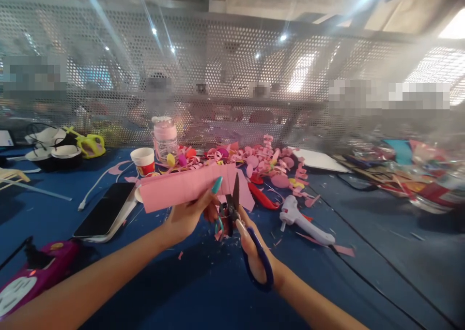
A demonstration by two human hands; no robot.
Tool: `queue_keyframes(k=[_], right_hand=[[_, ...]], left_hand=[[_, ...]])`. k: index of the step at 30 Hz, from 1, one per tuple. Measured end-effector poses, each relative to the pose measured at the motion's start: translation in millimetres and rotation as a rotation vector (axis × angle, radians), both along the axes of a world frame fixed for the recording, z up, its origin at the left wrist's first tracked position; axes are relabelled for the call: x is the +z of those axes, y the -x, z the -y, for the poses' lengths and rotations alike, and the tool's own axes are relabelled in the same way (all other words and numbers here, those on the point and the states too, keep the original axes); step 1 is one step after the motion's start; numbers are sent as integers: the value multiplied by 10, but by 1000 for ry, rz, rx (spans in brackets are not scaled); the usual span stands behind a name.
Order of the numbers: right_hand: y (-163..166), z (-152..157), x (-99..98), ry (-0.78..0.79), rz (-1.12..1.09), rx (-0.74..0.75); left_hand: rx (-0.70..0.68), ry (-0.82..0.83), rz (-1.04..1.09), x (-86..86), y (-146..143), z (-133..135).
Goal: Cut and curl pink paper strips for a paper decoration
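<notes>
My left hand (189,215) pinches a long pink paper strip (181,187) and holds it up over the blue table (203,291). My right hand (254,250) grips blue-handled scissors (241,228). The blades point upward with their tips at the strip's right end. Small pink scraps lie on the table under both hands.
A white glue gun (303,221) lies to the right of my hands. A phone (107,211) and a purple device (34,277) lie at the left. Behind are a paper cup (143,161), a jar (165,137), pink paper curls (269,163) and a perforated metal screen (232,78).
</notes>
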State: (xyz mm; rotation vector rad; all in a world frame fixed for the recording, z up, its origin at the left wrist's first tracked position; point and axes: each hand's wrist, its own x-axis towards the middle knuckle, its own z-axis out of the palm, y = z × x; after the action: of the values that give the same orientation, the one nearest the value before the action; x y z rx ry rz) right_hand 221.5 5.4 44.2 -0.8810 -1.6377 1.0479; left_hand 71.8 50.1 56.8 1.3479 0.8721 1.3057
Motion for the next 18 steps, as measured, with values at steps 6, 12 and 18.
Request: queue_keyframes(k=[6, 12, 18], right_hand=[[8, 13, 21, -11, 17, -55], [-1, -5, -11, -4, 74, -77], [6, -10, -29, 21, 93, -98]], left_hand=[[-47, -23, -30, 50, 24, -5], [-100, -31, -51, -7, 90, -8], [-103, -24, -53, 9, 75, -5]])
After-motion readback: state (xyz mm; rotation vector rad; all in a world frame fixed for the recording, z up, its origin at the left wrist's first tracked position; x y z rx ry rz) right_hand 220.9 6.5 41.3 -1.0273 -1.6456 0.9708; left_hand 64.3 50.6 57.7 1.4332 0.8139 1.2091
